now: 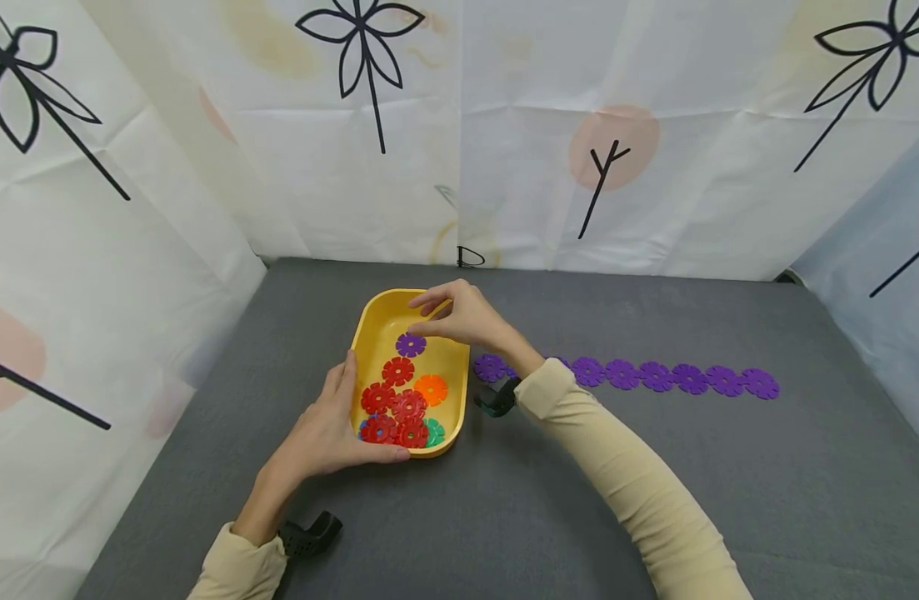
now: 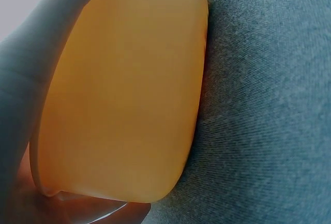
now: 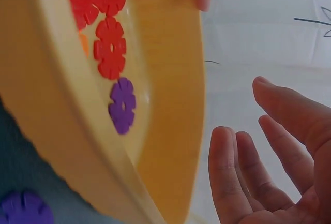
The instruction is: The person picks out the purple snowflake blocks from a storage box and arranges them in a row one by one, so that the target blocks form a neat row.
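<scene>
A yellow plastic tray [image 1: 377, 329] stands on the grey table, left of the middle. My left hand [image 1: 326, 432] grips it, with fingers along the left wall and the thumb at the near rim; the left wrist view shows the tray's outer wall [image 2: 124, 89] close up. Inside lie several red flower-shaped discs [image 1: 391, 372], an orange disc [image 1: 432, 383], a green one [image 1: 435, 433] and a purple disc [image 1: 403, 345]; a bit of blue shows beneath the red. Over the tray's far right part is my right hand [image 1: 462, 317], its spread fingers holding nothing in the right wrist view.
A row of joined purple flower discs [image 1: 656, 377] runs along the grey table [image 1: 729, 492] to the right of the tray, partly hidden behind my right wrist. White patterned cloth [image 1: 534, 192] hangs at the back and both sides.
</scene>
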Demonstrator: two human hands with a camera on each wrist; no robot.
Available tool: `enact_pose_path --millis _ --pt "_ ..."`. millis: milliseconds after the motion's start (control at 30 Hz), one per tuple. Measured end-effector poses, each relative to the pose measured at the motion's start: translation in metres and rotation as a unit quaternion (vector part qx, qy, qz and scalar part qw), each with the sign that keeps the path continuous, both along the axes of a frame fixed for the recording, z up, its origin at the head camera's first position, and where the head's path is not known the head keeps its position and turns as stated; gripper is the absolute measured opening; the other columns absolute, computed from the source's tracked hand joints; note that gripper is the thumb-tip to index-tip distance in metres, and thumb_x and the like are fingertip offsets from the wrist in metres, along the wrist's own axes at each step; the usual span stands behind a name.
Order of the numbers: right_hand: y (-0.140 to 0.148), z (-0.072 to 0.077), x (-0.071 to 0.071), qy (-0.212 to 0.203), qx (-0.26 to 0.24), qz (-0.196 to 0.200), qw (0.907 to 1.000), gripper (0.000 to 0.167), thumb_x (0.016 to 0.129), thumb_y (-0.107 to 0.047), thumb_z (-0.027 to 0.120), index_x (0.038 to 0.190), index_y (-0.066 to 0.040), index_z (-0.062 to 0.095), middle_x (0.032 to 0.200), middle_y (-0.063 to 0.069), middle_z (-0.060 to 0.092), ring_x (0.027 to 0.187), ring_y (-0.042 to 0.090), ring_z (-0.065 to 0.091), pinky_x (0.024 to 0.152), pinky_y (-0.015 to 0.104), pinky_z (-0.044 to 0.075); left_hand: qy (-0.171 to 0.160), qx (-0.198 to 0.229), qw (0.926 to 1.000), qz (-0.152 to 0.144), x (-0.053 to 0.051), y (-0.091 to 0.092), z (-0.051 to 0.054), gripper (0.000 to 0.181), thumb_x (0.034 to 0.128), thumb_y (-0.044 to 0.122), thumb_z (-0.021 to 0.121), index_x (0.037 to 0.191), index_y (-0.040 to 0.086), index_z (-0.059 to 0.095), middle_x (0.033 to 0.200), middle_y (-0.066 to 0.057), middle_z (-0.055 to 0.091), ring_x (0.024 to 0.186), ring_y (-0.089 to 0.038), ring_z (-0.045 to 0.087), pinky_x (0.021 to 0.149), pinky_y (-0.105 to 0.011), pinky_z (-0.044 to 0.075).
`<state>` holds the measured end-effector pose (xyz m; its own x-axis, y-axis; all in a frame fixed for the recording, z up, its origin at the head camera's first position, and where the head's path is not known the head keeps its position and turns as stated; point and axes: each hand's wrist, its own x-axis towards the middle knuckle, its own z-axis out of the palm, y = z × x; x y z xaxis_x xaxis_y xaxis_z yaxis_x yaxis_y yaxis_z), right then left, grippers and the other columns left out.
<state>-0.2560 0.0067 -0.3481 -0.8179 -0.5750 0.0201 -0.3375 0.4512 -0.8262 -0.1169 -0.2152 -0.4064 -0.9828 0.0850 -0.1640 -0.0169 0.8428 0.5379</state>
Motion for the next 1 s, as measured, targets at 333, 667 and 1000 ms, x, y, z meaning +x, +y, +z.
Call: enact_pose_path --millis 333,667,1000 --pt "-0.022 -0.023 -0.007 -0.028 -0.02 -0.022 0.9992 0.043 0.09 -0.021 0.08 0.128 -0.003 0.071 0.126 0.022 0.07 0.11 0.034 0.069 0.088 0.035 0.061 0.003 0.003 1.0 -0.003 0.001 0.0 -0.001 0.148 0.065 0.073 0.083 0.165 0.012 -0.008 0.165 -0.019 0.017 0.128 -0.046 0.053 0.097 -0.06 0.055" --pt "-0.032 -0.037 -0.008 -0.007 0.067 0.031 0.9973 0.041 0.092 -0.015 0.077 0.129 -0.002 0.069 0.133 0.016 0.069 0.119 0.033 0.069 0.093 0.032 0.06 0.011 0.0 0.9999 -0.009 0.001 0.0 0.001 0.147 0.0655 0.072 0.083 0.165 0.009 -0.005 0.164 -0.019 0.018 0.126 -0.044 0.054 0.096 -0.057 0.056" --pt "-0.038 -0.037 -0.007 0.009 0.2 0.088 0.9758 0.043 0.092 -0.012 0.076 0.134 -0.008 0.068 0.131 0.009 0.071 0.118 0.024 0.063 0.106 0.034 0.053 0.023 0.003 0.9997 -0.013 0.002 -0.001 0.001 0.146 0.0659 0.07 0.084 0.165 0.009 -0.004 0.164 -0.018 0.019 0.124 -0.043 0.056 0.097 -0.057 0.056"
